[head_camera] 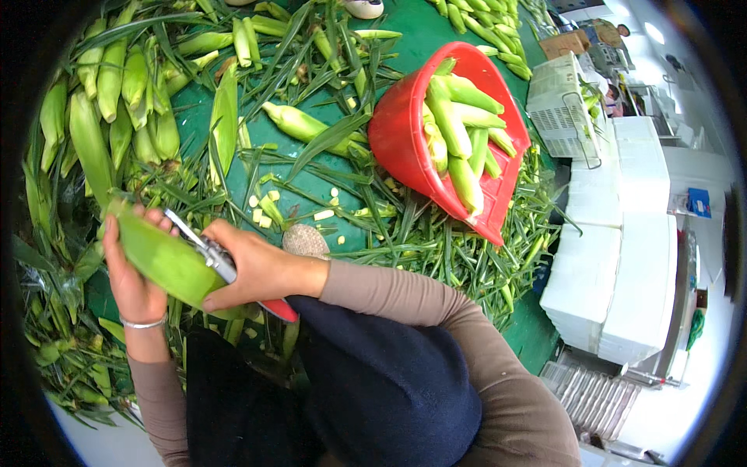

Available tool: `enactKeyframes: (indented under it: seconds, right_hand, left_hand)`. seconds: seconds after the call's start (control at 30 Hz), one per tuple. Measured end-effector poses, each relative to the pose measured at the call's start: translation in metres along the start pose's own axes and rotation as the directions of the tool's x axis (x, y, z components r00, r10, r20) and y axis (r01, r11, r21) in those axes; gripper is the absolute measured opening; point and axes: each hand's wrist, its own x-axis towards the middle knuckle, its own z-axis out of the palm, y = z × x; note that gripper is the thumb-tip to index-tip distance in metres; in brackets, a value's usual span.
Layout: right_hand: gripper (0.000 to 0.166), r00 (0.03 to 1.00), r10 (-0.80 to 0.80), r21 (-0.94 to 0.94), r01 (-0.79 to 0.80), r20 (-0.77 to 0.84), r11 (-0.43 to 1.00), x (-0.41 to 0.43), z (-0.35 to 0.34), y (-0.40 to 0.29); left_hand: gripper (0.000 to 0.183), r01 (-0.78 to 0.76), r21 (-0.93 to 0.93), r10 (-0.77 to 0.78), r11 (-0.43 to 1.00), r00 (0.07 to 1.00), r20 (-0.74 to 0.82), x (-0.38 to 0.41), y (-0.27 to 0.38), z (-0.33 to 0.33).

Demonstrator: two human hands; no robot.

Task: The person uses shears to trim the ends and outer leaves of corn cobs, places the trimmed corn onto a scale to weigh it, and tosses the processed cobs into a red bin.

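In the lower left, my left hand (131,274) holds the upper end of a green corn ear in its husk (169,262), slightly blurred. My right hand (257,268) grips pruning shears (204,248) with a red handle, and its thumb presses on the same ear near the lower end. The blades lie along the ear's right side, pointing up and left. Husked ears (128,76) are heaped at the upper left, and one more ear (297,124) lies on the green floor. A red plastic scoop-shaped basket (397,128) holds several trimmed ears (452,119).
Cut leaves (467,274) and stalk pieces (265,222) litter the green floor (402,52). More corn (496,29) lies at the top. White foam boxes (583,268), a white plastic crate (554,105) and a metal rack (595,397) stand at right. Two people are in the far background.
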Motion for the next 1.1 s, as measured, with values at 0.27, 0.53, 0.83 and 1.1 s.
enactKeyframes:
  seconds: [0.27,0.53,0.83,1.1]
  right_hand:
    - [0.047,0.572,0.282,0.443,0.162,-0.770,0.882,-0.113,-0.123,0.000]
    - [0.046,0.359,0.299,0.466,0.622,-0.884,0.629,-0.159,-0.185,0.020]
    - [0.061,0.899,0.206,0.031,-0.210,-0.388,0.977,-0.006,-0.011,-0.013]
    - [0.059,0.991,0.009,0.119,0.007,-0.134,0.993,0.027,0.087,-0.002]
  left_hand:
    - [0.064,0.256,0.858,0.742,-0.445,0.642,0.194,0.103,0.108,-0.100]
    - [0.082,0.261,0.965,0.569,-0.023,0.797,-0.202,0.130,0.101,-0.102]
    - [0.079,0.061,0.918,0.178,0.392,0.974,-0.141,-0.050,0.008,-0.086]
    - [0.056,0.039,0.913,0.019,0.407,0.999,-0.051,-0.155,-0.017,-0.106]
